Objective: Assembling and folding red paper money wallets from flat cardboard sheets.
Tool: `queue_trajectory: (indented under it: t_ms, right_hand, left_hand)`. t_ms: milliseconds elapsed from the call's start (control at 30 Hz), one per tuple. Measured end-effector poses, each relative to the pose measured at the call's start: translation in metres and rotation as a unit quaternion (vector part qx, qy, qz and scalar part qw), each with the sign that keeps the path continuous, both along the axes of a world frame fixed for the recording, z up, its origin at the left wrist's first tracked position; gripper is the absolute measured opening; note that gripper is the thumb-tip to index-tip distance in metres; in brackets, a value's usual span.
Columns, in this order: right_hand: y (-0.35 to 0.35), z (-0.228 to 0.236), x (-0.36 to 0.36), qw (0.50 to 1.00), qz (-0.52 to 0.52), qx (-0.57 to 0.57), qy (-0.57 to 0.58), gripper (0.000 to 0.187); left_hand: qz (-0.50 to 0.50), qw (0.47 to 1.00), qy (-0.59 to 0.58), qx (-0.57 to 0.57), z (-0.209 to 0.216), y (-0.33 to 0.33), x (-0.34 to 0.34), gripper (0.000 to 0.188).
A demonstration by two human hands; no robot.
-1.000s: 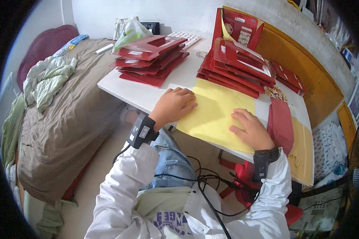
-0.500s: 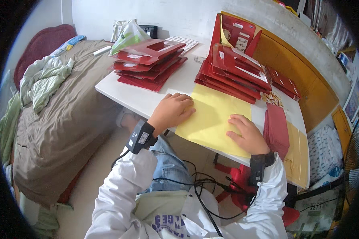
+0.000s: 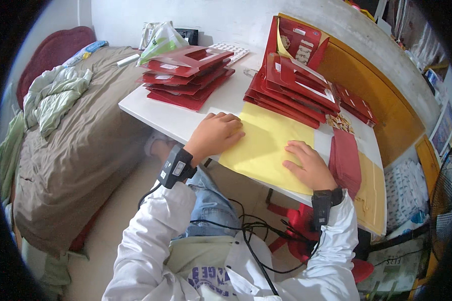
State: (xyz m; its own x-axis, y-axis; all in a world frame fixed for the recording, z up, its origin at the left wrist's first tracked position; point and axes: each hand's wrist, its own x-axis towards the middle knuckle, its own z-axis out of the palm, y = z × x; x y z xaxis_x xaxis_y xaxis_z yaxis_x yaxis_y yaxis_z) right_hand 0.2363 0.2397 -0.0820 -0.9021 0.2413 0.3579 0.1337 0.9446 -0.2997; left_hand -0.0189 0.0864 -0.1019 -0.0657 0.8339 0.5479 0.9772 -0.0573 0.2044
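A plain yellow sheet (image 3: 266, 145) lies flat at the front of the white table (image 3: 145, 106). On its left edge rests my left hand (image 3: 216, 134), palm down, fingers stretched out. My right hand (image 3: 310, 166) lies on the right part of the same sheet, its thumb and fingers apart. Neither hand grips anything. Just behind the sheet, and over its far edge, is a pile of flat red card boxes or folders (image 3: 286, 98). Right of my right hand there is a stack of dark red paper pieces (image 3: 344, 163).
Another red pile (image 3: 186, 80) stands at the table's left back, near a white-and-green plastic bag (image 3: 163, 42). More yellow material (image 3: 369, 185) covers the right edge. An upright open red box (image 3: 299, 42) leans at the back. Black cables (image 3: 251, 226) hang below; a bed (image 3: 85, 135) is left.
The whole view has shifted very slightly. Both hands stay on the yellow sheet, in nearly the same places.
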Motion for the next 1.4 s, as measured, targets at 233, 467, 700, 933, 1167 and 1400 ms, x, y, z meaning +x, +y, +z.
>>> queue_trajectory:
  t_ms: [233,467,700,933,1167,1400]
  right_hand:
    - [0.003,-0.003,-0.002,0.999,0.02,0.018,0.03,0.037]
    - [0.005,-0.006,-0.003,0.999,0.023,0.02,0.036,0.036]
    - [0.006,-0.005,-0.004,1.0,0.007,0.009,0.012,0.035]
    - [0.007,-0.008,-0.004,0.998,0.02,0.037,0.041,0.037]
    - [0.008,-0.008,-0.005,1.0,0.014,0.006,0.017,0.034]
    - [0.007,-0.012,-0.005,0.998,0.018,0.037,0.042,0.036]
  left_hand:
    - [-0.009,1.0,0.008,0.006,0.001,0.001,-0.001,0.025]
    - [-0.006,0.999,0.018,0.03,-0.005,0.003,-0.004,0.027]
    - [-0.006,1.0,0.005,0.008,-0.001,0.004,-0.005,0.026]
    - [-0.023,0.999,0.021,0.02,0.002,0.004,-0.002,0.025]
    - [-0.002,1.0,-0.002,0.025,-0.004,0.002,-0.003,0.027]
    - [-0.019,1.0,0.018,0.014,-0.001,0.004,-0.006,0.026]
